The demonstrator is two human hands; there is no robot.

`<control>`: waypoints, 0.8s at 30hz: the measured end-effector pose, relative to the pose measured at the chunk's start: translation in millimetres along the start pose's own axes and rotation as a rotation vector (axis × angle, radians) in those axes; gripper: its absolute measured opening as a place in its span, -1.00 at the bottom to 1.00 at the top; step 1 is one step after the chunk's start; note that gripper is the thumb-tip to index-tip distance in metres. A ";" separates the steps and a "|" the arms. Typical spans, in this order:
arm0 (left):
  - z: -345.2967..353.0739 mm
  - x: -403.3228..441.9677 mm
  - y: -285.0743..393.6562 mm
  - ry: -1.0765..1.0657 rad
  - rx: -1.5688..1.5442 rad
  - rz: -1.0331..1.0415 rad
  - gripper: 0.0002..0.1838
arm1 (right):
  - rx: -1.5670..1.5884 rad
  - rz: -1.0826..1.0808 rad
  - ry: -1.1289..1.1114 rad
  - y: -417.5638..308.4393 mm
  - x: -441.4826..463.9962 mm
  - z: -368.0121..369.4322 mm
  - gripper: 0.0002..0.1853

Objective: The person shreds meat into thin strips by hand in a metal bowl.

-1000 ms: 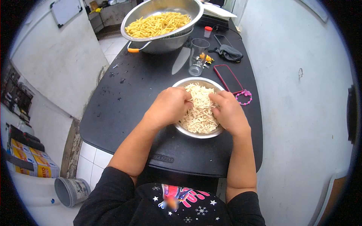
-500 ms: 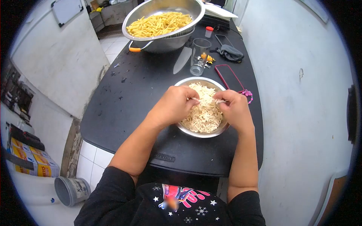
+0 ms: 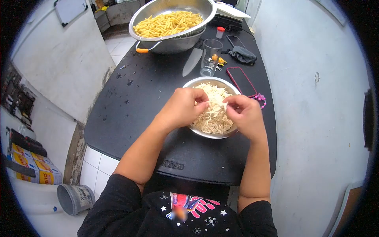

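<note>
A steel bowl (image 3: pixel 215 136) full of pale shredded food (image 3: pixel 213 118) stands near the front of the black table. Over its left side my left hand (image 3: pixel 185 106) is closed, thumb against the fingers, at the shreds; what it pinches is hidden. My right hand (image 3: pixel 245 114), over the right side of the bowl, pinches a small pale shred between thumb and fingers. The two hands are apart, with the heap showing between them.
Behind the bowl are a clear glass (image 3: pixel 211 57), a knife blade (image 3: pixel 192 62), a red-framed phone (image 3: pixel 241 81) and a grey pouch (image 3: pixel 242 54). A steel colander (image 3: pixel 211 12) of yellow pasta sits in another bowl at the back. A wall (image 3: pixel 316 118) rises on the right.
Both hands have lifted off the heap since the first frame and pinch above it. The bowl appears slightly higher in view.
</note>
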State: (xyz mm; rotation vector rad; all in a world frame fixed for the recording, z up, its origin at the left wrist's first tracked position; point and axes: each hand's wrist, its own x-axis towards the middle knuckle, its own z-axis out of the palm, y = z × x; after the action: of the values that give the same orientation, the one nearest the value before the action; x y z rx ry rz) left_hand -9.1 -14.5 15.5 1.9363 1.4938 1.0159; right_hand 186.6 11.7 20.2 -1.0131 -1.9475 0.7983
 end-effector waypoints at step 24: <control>1.5 -3.4 -11.1 0.093 0.318 0.338 -0.81 | -0.266 -0.187 -0.003 9.5 1.1 4.9 -0.88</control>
State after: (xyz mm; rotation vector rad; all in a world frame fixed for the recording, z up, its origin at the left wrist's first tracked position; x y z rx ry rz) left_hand -14.9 -14.5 5.3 2.4600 1.4813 1.0714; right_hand 185.5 16.4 10.6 -0.9620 -2.1533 0.4450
